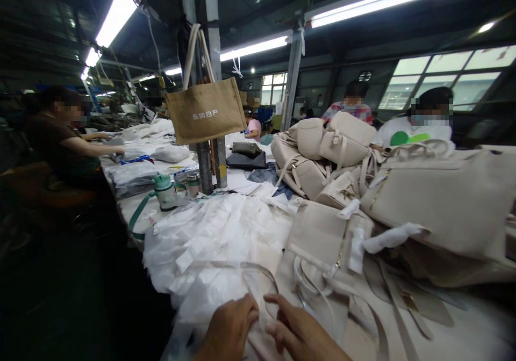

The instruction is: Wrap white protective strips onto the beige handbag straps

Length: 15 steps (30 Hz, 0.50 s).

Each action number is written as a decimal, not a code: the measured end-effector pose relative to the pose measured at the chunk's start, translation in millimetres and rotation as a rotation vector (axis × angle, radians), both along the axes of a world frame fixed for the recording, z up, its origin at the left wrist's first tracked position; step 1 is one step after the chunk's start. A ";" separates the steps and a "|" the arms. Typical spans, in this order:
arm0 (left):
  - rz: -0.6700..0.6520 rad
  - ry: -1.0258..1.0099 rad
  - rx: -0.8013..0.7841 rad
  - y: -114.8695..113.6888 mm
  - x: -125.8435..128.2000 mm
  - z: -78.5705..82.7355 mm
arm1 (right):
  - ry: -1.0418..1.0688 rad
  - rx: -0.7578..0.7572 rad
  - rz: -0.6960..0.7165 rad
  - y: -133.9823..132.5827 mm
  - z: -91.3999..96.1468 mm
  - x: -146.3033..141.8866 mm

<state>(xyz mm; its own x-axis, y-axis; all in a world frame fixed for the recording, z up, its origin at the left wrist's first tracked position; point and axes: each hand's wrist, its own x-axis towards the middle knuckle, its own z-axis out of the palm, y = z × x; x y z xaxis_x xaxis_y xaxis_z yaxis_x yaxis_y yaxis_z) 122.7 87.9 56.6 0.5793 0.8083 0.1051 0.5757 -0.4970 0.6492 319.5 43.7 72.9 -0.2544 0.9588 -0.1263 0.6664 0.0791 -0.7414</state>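
My left hand (233,326) is at the bottom centre, its fingers curled closed; what they grip is hidden. Just to its right is my right hand (300,329), index finger stretched out and the others bent, with gaps between them. Thin whitish wrapping (262,315) shows between the two hands, slightly blurred. Beyond them a beige strap (258,266) loops over a heap of white wrapping sheets (226,226). A beige bag (312,232) with a gold zip lies ahead of my right hand, white wrapping around some of its parts.
More beige bags (439,189) are piled on the right. A brown tote (205,111) hangs on a metal post (205,167). A green-lidded bottle (164,192) and a dark handbag (245,157) stand farther back. A co-worker (60,135) is at left; others are behind the pile.
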 end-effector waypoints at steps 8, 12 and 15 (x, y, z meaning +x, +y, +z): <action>0.140 -0.137 0.001 83.0 39.9 -31.9 | -0.469 0.206 -0.212 95.8 -30.9 -8.9; 0.172 -0.140 -0.022 95.5 45.0 -52.9 | -0.505 0.209 -0.226 105.7 -48.0 -10.0; 0.177 -0.138 -0.015 97.3 45.6 -59.0 | -0.518 0.226 -0.241 104.1 -48.6 -12.3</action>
<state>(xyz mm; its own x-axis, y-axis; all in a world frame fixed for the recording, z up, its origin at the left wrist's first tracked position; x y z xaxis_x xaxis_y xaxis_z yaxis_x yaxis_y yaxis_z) 168.3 185.2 -2.4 0.4093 0.8982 0.1602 0.5585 -0.3855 0.7345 307.3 147.7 24.3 0.0135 0.9992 0.0377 0.9543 -0.0016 -0.2989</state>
